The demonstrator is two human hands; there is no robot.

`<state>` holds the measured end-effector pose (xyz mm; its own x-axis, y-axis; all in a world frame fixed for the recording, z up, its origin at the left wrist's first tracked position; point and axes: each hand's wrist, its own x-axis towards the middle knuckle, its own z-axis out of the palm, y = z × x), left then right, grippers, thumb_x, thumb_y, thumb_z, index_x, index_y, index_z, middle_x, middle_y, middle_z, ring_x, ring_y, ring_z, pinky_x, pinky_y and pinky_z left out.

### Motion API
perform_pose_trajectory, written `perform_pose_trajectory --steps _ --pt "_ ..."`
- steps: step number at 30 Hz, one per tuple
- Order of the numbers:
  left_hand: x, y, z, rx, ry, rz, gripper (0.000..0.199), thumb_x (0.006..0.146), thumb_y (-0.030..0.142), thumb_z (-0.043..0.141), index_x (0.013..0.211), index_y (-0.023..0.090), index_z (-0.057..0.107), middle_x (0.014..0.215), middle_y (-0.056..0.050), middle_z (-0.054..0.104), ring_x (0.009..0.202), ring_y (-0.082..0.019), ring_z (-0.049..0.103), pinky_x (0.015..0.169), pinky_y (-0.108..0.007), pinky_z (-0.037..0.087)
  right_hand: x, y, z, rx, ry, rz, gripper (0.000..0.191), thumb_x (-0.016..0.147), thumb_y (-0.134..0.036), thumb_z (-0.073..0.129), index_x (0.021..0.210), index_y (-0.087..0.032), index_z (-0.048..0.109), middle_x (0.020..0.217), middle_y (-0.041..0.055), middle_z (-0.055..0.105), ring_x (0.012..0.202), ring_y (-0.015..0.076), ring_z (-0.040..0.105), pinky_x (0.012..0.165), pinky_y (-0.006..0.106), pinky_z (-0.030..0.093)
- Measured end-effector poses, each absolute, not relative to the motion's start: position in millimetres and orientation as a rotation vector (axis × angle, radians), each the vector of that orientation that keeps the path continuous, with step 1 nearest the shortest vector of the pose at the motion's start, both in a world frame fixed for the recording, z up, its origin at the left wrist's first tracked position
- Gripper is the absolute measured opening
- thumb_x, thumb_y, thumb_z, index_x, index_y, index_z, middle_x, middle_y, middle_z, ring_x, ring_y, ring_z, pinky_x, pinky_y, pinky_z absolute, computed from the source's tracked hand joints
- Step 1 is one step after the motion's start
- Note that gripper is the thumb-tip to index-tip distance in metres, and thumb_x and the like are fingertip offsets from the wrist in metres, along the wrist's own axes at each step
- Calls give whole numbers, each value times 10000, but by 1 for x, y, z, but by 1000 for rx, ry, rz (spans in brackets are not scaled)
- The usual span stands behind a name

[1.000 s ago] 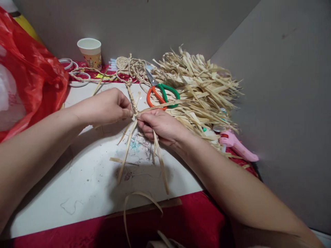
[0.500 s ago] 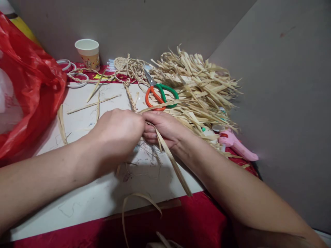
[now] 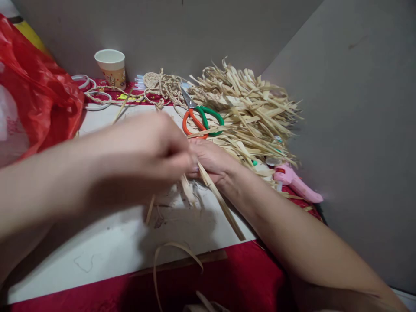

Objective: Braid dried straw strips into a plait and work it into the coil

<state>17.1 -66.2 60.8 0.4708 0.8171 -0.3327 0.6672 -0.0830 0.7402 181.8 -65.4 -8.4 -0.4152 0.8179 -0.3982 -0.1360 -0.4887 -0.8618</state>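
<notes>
My left hand (image 3: 159,147), blurred by motion, is curled closed at the centre, its fingertips against my right hand; whatever it pinches is hidden. Behind it, my right hand (image 3: 208,156) has its fingers folded around pale straw strips. One long straw strip (image 3: 221,201) trails from between the hands toward the board's front edge. A shorter strip (image 3: 186,190) hangs just below the fingers. Most of the braid behind my left hand is covered. Scissors (image 3: 203,121) with one orange and one green handle lie just beyond my right hand.
A large heap of straw (image 3: 247,108) lies at the back right, with a pink glue gun (image 3: 299,184) beside it. Coiled braid (image 3: 162,84), white rings (image 3: 97,102) and a paper cup (image 3: 111,69) are along the back. A red plastic bag (image 3: 42,91) bulges at left over the white board (image 3: 107,255).
My left hand has risen and swung across the braid, covering it. My right hand has shifted slightly right. The short strip below the fingers shows more clearly.
</notes>
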Motion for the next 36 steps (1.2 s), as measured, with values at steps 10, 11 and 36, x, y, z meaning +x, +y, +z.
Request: perform_pose_trajectory --steps 10,11,36 --pt "18 -18 14 1179 968 220 63 691 160 610 648 116 623 647 -41 628 565 -101 579 579 -232 463 184 -62 -10 -1047 -1009 2054 159 768 -212 626 673 -117 541 392 -97 330 324 16 236 316 123 188" --pt "17 -18 13 1155 945 214 59 692 154 614 651 113 624 642 -43 630 561 -100 580 569 -227 463 185 -62 -10 -1046 -1021 2053 161 767 -212 628 673 -117 538 399 -95 335 330 15 234 320 125 184" --pt "9 -10 11 1315 1094 170 166 738 118 611 572 119 607 396 56 350 313 -18 267 363 -190 129 179 -69 -16 -1489 -2013 1025 224 831 -209 463 622 -142 501 552 -39 421 528 77 345 524 225 243"
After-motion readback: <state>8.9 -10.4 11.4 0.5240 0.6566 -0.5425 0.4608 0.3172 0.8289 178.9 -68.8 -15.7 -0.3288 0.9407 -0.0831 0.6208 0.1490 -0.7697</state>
